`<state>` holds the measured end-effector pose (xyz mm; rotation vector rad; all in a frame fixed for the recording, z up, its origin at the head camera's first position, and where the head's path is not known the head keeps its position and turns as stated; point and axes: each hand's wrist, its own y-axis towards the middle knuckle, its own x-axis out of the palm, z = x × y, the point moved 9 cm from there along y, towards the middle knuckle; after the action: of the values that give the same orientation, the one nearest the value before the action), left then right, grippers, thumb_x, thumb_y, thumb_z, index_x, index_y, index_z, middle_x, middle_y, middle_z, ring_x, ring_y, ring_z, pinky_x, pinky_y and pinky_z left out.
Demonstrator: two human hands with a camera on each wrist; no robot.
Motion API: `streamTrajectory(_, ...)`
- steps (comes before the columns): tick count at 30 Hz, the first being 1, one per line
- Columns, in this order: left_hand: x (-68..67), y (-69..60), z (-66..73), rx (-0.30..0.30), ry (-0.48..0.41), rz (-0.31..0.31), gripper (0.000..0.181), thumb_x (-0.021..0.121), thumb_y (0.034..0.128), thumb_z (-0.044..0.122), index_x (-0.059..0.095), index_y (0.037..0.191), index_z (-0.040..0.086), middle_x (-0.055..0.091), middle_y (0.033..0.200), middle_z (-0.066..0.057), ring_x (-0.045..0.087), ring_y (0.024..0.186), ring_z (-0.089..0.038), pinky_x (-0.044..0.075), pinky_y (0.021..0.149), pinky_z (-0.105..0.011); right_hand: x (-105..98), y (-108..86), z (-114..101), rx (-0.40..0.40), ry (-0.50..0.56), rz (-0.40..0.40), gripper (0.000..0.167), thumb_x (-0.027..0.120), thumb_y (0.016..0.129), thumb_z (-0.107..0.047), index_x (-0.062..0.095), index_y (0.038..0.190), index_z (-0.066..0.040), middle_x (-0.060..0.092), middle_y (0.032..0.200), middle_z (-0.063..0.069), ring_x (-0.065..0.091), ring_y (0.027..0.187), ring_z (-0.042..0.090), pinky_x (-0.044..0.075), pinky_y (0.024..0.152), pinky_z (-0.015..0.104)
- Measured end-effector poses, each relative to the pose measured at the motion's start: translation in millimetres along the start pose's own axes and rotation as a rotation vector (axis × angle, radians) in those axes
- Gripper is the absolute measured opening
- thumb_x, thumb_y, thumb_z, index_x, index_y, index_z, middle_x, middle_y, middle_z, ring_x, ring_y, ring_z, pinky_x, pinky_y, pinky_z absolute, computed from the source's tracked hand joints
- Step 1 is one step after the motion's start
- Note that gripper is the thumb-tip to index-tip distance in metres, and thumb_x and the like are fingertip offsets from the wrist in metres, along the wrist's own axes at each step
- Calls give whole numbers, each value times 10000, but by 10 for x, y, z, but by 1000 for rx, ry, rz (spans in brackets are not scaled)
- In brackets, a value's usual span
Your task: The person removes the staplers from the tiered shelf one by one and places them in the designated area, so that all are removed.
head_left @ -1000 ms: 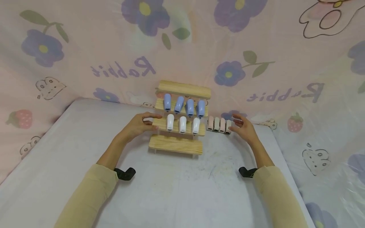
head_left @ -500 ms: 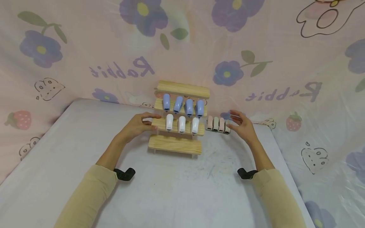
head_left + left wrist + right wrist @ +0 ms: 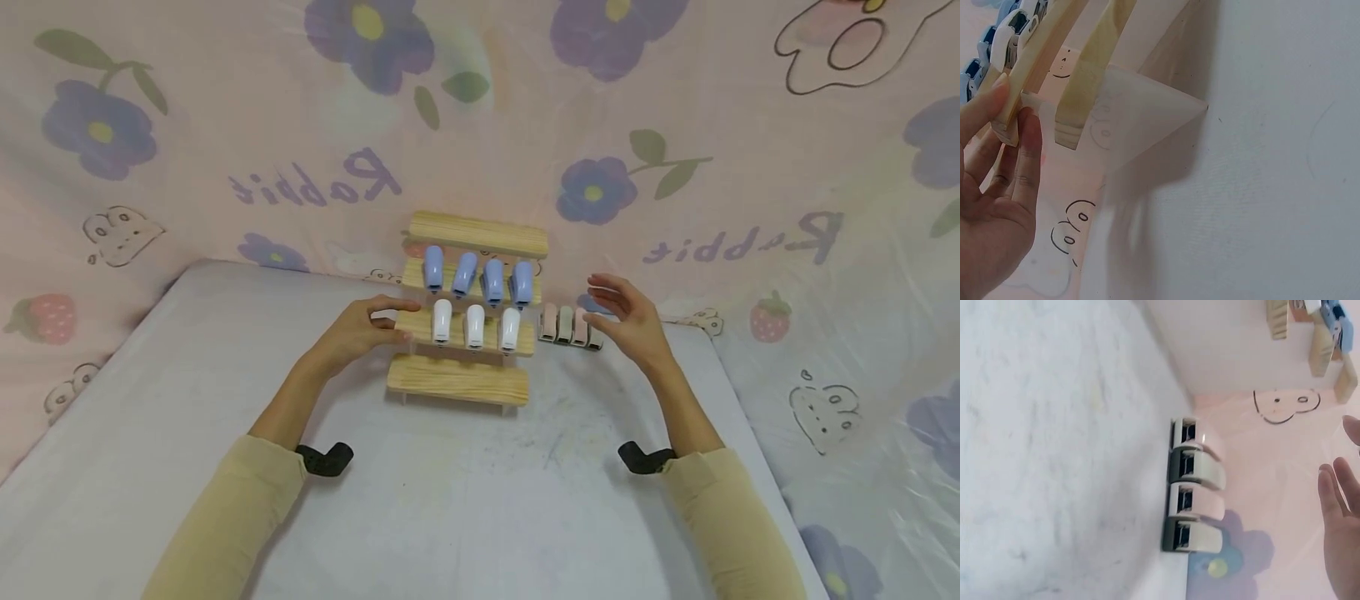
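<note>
A tiered wooden display rack (image 3: 457, 379) stands near the back of the table. Several blue mini staplers (image 3: 492, 281) sit on its second-highest board, with 3 white mini staplers (image 3: 474, 326) one board lower. My left hand (image 3: 360, 333) holds the left end of the white staplers' board; in the left wrist view, the thumb lies on top and fingers curl beneath. Right of the rack, pink and pale green mini staplers (image 3: 564, 323) stand side by side on the table. Above their right end is my right hand (image 3: 637, 329), fingers apart and holding nothing; the right wrist view (image 3: 1344, 537) shows it partly.
The rack's top board (image 3: 480, 233) and lowest board carry no staplers. Behind it hangs a pink patterned curtain (image 3: 480, 150). A white cloth (image 3: 465, 500) covers the table. Black wrist mounts (image 3: 326, 458) stick out from both sleeves.
My right hand has moved left and slightly up, from beside the rightmost stapler to over it. My left hand keeps its hold on the board. The head view has shifted slightly.
</note>
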<state>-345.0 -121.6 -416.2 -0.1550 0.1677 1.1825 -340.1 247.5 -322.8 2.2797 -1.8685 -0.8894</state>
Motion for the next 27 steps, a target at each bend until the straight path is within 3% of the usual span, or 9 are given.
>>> streamTrajectory(8,-7,2,-7,11,-2,-3,529,811,848,183,625,1341,143,469,1472,-9,629,984,-243,517,927,-442,69,50,-199,-67,26,30,540,674,851,163,494,1359,113,498,1324,357,483,1222,504,421,1055,450)
streamTrajectory(14,1,9,12,10,-1,-8,531,810,849,181,622,1343,136,488,1459,-11,625,1004,-255,533,860,-307,179,83,-317,-116,40,10,554,675,843,172,492,1362,117,508,1318,357,495,1210,502,422,1050,485)
streamTrajectory(21,4,3,20,4,-2,-6,527,810,850,191,623,1340,145,501,1449,-19,618,1041,-260,527,870,-305,308,205,-202,-149,61,-24,603,710,834,136,508,1393,37,552,1344,239,542,1224,379,439,1054,388)
streamTrajectory(27,-3,2,23,-8,9,0,523,809,850,189,627,1339,148,520,1429,-18,591,1106,-278,512,884,-286,494,253,-373,-159,63,-84,610,684,816,196,470,1382,114,527,1341,304,508,1230,462,422,1051,493)
